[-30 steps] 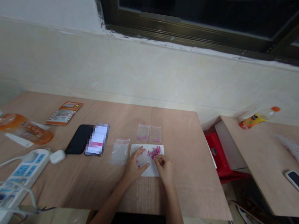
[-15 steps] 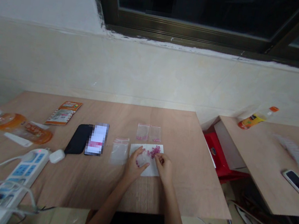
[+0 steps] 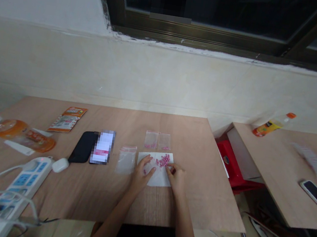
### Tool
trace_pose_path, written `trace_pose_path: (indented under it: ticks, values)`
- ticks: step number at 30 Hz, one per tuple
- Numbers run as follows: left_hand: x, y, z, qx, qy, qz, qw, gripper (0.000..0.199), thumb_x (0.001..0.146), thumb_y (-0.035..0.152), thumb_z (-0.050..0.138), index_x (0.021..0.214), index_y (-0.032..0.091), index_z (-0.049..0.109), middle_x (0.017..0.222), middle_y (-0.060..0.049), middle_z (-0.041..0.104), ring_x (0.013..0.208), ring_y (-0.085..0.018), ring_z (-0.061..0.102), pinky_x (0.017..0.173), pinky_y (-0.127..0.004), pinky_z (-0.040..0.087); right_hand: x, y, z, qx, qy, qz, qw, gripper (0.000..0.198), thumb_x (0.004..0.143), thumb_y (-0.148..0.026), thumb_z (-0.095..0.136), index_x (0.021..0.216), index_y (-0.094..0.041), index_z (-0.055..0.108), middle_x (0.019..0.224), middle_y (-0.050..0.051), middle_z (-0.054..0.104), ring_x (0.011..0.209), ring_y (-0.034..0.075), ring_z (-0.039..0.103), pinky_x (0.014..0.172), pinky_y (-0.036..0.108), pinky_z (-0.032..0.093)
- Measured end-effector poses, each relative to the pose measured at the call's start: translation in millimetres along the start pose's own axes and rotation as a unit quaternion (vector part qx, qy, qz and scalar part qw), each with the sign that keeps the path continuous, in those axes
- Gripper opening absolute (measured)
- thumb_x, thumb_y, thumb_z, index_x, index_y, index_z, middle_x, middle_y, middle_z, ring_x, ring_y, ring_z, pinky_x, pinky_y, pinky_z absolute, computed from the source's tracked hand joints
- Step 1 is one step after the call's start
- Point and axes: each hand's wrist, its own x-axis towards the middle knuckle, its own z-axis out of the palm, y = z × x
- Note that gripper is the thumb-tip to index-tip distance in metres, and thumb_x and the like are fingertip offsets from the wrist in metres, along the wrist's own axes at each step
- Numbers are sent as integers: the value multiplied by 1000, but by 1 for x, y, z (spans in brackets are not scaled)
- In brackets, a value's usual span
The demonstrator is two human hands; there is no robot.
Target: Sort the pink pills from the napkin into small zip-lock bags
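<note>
A loose cluster of small pink beads point(image 3: 164, 160) lies on a white sheet of paper point(image 3: 158, 181). My left hand point(image 3: 141, 175) is curled at the sheet's left side, its thumb and fingers around a small clear plastic bag point(image 3: 148, 167) with a few pink beads low in it. The bag's outline is faint against the white paper. At the right edge of the cluster, my right hand point(image 3: 178, 178) has its thumb and fingertips pinched together. Whatever is between those fingertips is too small to make out.
Two clear zip bags holding pink beads, a left one point(image 3: 151, 138) and a right one point(image 3: 164, 140), lie beyond the sheet. More clear zip bags point(image 3: 126, 161) are at left, then phones point(image 3: 84, 147), an earbud case point(image 3: 60, 165), a power strip point(image 3: 22, 189) and an orange bottle point(image 3: 23, 135).
My right hand has shifted slightly right, off the bead cluster. My left thumb has moved a little left and up, and the clear bag shows less than before.
</note>
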Motion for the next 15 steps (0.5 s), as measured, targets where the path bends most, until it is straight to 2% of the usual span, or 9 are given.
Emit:
trace_pose_path:
  ticks: [3,6,15]
  values:
    - [0,0,-3,-29,24,-39,998,44,89,45,53,128,23,53,123,-11,65,114,-23,62,98,-42,49,0,-3,1,-16,1,4,1000,30,83,-42,55,89,-20,75,62,1,63,58,15,57,61,24,38]
    - [1,-3,-6,-53,39,-66,996,44,93,50,43,126,23,54,122,-11,66,113,-22,62,98,-40,49,0,-3,0,-19,0,0,1000,30,84,-41,54,87,-19,75,60,1,62,56,14,55,59,24,36]
    - [2,-5,-6,-91,42,-81,992,51,93,58,36,123,20,54,121,-12,67,112,-21,64,100,-39,48,-1,-3,1,46,23,12,999,35,84,-44,53,84,-16,74,56,0,56,53,14,52,55,23,36]
